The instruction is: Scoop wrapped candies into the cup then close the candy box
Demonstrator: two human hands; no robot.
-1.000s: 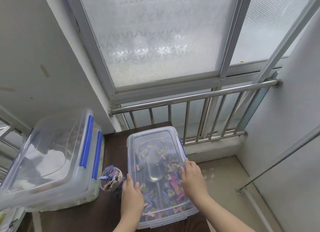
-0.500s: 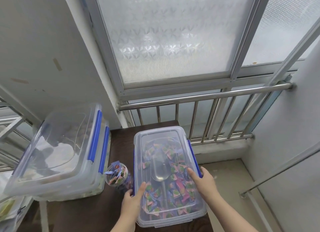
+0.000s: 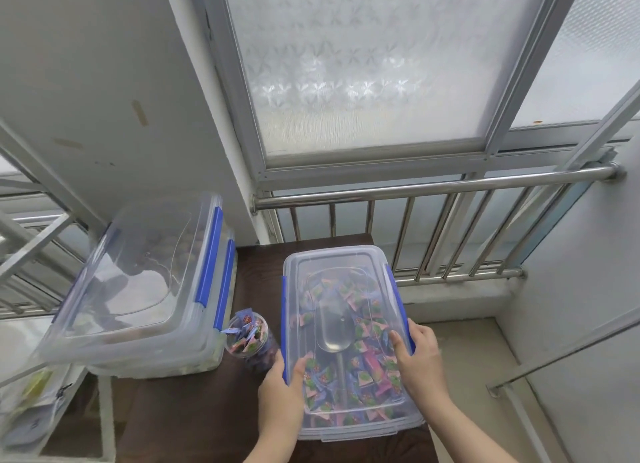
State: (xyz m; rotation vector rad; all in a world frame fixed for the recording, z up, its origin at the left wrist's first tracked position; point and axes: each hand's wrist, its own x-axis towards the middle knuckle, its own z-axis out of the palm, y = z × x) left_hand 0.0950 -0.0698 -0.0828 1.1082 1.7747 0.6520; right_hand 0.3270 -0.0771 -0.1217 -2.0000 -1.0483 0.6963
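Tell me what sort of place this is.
Likely an enclosed home balcony or utility nook: frosted sliding window, steel railing below it, bare concrete floor.

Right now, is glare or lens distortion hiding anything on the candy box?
Head view: soft daylight through the frosted window, no hard shadows; faint sheen on the candy box lid, candies still readable; wide-angle bending curves the railing; the larger bin reflects heavily, contents unclear.
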